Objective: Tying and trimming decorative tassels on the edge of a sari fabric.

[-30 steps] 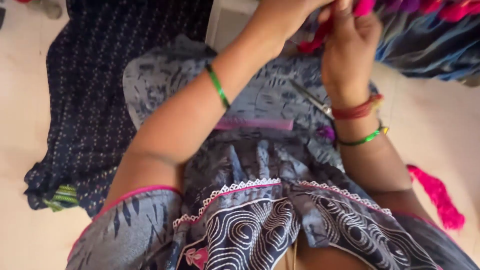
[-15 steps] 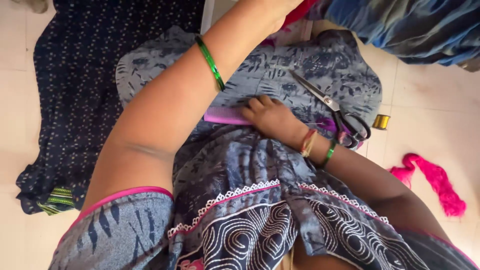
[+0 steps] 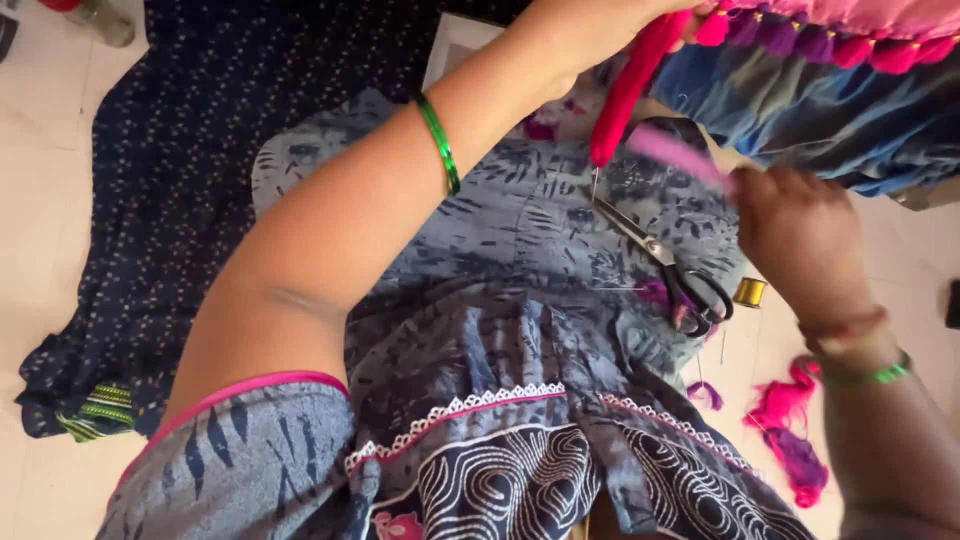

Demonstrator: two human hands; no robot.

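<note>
Left hand (image 3: 610,20) raised holding red tassel (image 3: 630,85); right hand (image 3: 795,235) lifts a pink strip (image 3: 680,155).

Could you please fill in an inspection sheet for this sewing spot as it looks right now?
Surface: pale floor, dark dotted cloth spread on it.
Job's things: red tassel bundle hanging from left hand; blurred pink strip at right hand.
Clutter: scissors on grey printed fabric; gold spool; pink thread scraps.
Grippers: both hands closed on their items.
Cables: nothing seen.
Surroundings: blue fabric under tasselled edge.
</note>
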